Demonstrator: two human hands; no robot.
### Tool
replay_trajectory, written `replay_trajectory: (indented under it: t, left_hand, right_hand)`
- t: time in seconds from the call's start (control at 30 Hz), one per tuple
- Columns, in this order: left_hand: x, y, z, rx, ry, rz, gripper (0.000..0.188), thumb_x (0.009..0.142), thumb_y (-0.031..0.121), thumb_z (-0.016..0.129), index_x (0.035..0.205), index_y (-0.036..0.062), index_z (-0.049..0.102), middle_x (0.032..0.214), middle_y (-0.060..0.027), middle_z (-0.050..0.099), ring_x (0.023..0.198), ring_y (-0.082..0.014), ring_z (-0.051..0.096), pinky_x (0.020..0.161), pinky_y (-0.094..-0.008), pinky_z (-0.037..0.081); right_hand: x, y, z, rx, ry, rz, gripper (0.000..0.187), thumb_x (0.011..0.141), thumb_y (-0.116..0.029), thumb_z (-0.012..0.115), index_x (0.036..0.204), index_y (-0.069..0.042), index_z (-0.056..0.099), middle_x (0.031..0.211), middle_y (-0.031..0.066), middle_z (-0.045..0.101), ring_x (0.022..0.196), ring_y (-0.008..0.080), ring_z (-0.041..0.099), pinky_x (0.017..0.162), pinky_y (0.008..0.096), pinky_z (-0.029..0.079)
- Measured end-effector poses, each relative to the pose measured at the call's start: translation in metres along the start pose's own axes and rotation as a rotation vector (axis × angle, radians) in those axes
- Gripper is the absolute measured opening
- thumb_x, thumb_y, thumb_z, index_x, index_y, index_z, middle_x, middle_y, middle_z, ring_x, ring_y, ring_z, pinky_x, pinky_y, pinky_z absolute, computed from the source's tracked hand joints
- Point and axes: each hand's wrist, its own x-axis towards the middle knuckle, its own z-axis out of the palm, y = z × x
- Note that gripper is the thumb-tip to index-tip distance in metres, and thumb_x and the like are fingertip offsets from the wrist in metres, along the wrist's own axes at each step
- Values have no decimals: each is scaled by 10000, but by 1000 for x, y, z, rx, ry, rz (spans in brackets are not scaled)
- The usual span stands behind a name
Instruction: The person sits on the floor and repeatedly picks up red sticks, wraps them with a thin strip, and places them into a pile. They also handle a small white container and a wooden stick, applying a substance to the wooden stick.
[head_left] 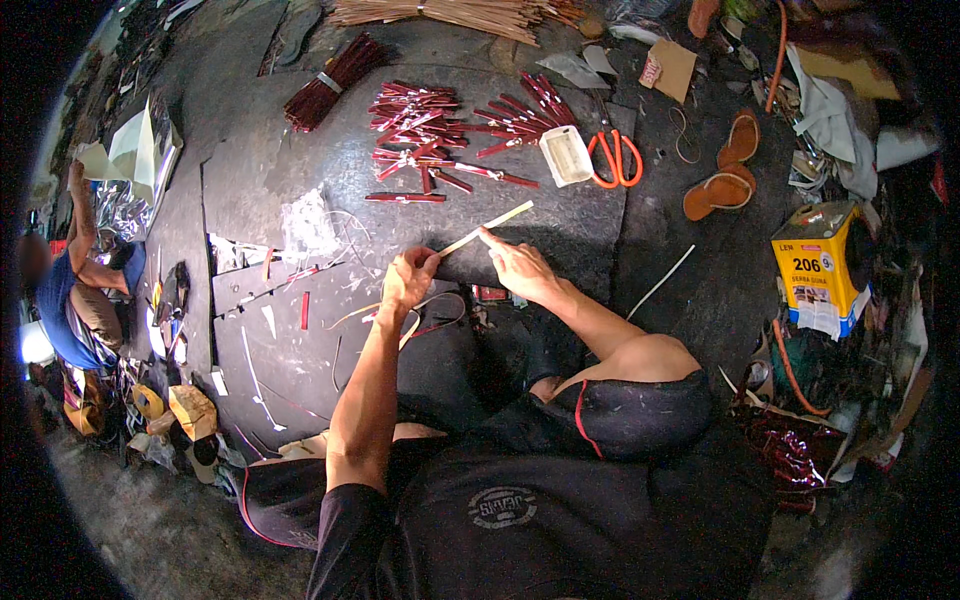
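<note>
A narrow pale yellow strip (510, 215) slants up to the right above the dark work surface. My left hand (408, 278) is closed on its lower end, pinching it between thumb and fingers. With its index finger stretched out, my right hand (525, 268) touches the strip near its middle; the other fingers are partly bent and apart from it. Thin curled strips (435, 315) hang or lie below my left hand. Beyond my hands lie a pile of short dark red shiny strips (415, 115) and a fanned second group (520, 115).
Orange-handled scissors (615, 160) lie beside a small white tray (567, 157). A tied dark bundle (335, 82) and light brown sticks (440, 12) are farther back. Sandals (720, 192) and a yellow can (818, 265) stand right. Another person (85, 270) sits far left.
</note>
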Motion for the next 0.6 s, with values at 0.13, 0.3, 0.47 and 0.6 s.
replay_trajectory:
  t: [0.13, 0.3, 0.47, 0.6]
  left_hand:
    - [-2, 4, -4, 4, 11, 36, 276, 906, 264, 634, 1008, 17, 702, 854, -134, 724, 794, -211, 691, 745, -340, 523]
    - [-1, 6, -2, 0, -8, 9, 260, 903, 250, 643, 999, 17, 704, 840, -130, 721, 773, -207, 686, 730, -343, 521]
    - [2, 6, -2, 12, -9, 7, 285, 892, 275, 644, 993, 16, 705, 836, -132, 716, 772, -214, 684, 735, -341, 519]
    - [1, 10, -2, 43, 39, 26, 313, 887, 303, 634, 998, 20, 707, 860, -149, 716, 804, -227, 688, 765, -340, 517]
  right_hand:
    - [0, -16, -38, -117, -75, 246, 566, 942, -216, 499, 1492, -201, 364, 879, 259, 669, 778, 462, 635, 756, 552, 514]
    - [2, 10, -56, -251, 59, 224, 549, 952, -233, 506, 1481, -149, 385, 728, 273, 640, 672, 456, 635, 650, 555, 507]
    - [3, 13, -65, -359, 49, 216, 530, 961, -254, 507, 1438, -39, 422, 684, 265, 643, 661, 436, 656, 627, 528, 521]
    - [0, 7, -83, -363, 247, 321, 452, 947, -337, 573, 1326, -91, 558, 729, 240, 660, 663, 429, 650, 610, 517, 507]
